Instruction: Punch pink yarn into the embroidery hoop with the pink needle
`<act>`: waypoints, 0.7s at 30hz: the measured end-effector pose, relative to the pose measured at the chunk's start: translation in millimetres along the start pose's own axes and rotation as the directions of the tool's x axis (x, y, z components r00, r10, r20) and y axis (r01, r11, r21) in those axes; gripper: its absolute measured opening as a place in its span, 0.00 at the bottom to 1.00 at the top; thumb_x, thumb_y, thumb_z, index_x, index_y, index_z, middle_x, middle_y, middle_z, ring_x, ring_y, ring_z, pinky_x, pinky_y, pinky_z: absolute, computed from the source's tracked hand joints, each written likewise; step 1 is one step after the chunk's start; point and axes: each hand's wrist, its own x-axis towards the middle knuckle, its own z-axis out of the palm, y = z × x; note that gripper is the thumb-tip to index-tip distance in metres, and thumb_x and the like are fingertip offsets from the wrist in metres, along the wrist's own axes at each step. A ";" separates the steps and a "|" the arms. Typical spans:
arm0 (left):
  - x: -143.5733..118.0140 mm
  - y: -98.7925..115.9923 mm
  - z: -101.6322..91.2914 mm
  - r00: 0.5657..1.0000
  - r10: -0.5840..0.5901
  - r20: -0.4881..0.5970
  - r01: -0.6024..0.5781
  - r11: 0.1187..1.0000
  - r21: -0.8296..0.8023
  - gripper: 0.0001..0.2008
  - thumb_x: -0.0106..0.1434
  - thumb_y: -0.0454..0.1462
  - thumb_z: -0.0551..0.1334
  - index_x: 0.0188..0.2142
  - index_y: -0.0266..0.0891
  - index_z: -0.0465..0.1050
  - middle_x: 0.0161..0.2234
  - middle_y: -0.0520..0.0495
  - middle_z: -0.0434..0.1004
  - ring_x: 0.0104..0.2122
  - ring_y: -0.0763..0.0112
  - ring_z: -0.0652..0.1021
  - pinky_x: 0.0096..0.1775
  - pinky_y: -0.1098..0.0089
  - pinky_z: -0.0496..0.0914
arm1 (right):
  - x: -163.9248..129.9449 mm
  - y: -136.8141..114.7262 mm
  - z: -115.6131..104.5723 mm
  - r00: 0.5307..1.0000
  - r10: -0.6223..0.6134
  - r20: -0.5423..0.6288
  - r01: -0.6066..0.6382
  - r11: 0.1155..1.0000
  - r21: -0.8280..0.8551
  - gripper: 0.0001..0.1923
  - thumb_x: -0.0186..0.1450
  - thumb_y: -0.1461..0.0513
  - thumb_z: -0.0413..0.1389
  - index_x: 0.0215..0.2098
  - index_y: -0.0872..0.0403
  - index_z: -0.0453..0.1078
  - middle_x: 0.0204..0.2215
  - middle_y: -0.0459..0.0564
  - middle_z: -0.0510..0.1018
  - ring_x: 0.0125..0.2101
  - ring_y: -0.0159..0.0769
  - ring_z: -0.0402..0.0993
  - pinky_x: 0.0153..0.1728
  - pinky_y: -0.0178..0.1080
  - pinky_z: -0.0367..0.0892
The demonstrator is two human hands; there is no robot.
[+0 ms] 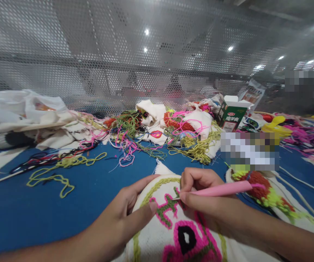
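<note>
A piece of white cloth [151, 236], stretched round like a hoop, lies in front of me. It bears a yellow-green yarn border, green letter-like shapes edged in pink, and a black-and-pink motif lower down. My left hand [135, 207] grips its left edge, thumb on top and fingers partly hidden behind the rim. In my right hand [200, 185] is a pink punch needle [225, 188], pinched between thumb and fingers. Its thin metal tip points left and meets the cloth at the green and pink stitches. Pink yarn trails from the handle's back end.
Tangled yarn [129, 127] and cloth scraps are heaped across the back of the blue table [91, 214]. A green box [231, 112] stands behind on the right, near a yellow container [277, 127]. White plastic bags [23, 103] lie far left. A perforated metal screen [104, 54] rises behind.
</note>
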 end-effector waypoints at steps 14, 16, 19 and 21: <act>-0.8 1.1 0.3 1.000 -0.017 0.013 0.017 0.999 -0.031 0.24 0.59 0.38 0.58 0.55 0.41 0.57 0.48 0.43 0.72 0.42 0.61 0.74 0.44 0.63 0.67 | -0.4 1.6 -0.4 1.000 0.010 -0.019 -0.007 0.990 0.139 0.15 0.51 0.59 0.58 0.18 0.55 0.56 0.17 0.41 0.60 0.17 0.22 0.53 0.16 0.30 0.46; -0.6 1.7 0.7 1.000 -0.018 0.012 0.018 0.999 -0.027 0.24 0.59 0.37 0.58 0.55 0.41 0.58 0.48 0.44 0.72 0.43 0.61 0.74 0.45 0.64 0.67 | -1.3 0.1 0.8 0.999 0.045 -0.021 -0.040 0.979 0.202 0.15 0.51 0.59 0.58 0.19 0.55 0.55 0.17 0.40 0.60 0.16 0.22 0.52 0.16 0.30 0.45; -0.6 1.8 1.4 1.000 -0.011 0.001 0.011 1.000 -0.019 0.24 0.59 0.37 0.59 0.55 0.41 0.59 0.48 0.44 0.72 0.43 0.61 0.74 0.44 0.64 0.67 | -1.5 -3.9 1.5 0.996 0.091 -0.026 -0.082 0.966 0.245 0.14 0.50 0.61 0.59 0.18 0.55 0.55 0.16 0.39 0.59 0.16 0.21 0.51 0.16 0.30 0.44; -0.4 1.4 1.5 1.000 -0.004 0.000 0.004 1.000 -0.021 0.24 0.59 0.37 0.59 0.55 0.41 0.59 0.48 0.43 0.72 0.43 0.60 0.74 0.44 0.64 0.67 | -0.9 -6.9 1.3 0.993 0.113 -0.030 -0.102 0.963 0.248 0.14 0.50 0.64 0.58 0.18 0.55 0.54 0.15 0.39 0.58 0.15 0.21 0.51 0.16 0.30 0.43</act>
